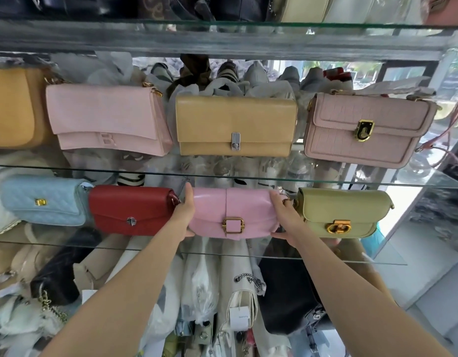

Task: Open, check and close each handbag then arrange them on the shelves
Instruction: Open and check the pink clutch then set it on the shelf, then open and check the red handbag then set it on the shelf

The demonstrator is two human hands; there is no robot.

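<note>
A pink handbag with a gold buckle stands on the lower glass shelf, flap shut. My left hand grips its left end and my right hand grips its right end. It sits between a red handbag on the left and an olive-green handbag on the right. A light blue quilted handbag stands at the far left of the same shelf.
The upper glass shelf carries a mustard bag, a pale pink bag, a tan bag and a dusty pink bag. Wrapped bags and dust covers crowd the space below the shelves.
</note>
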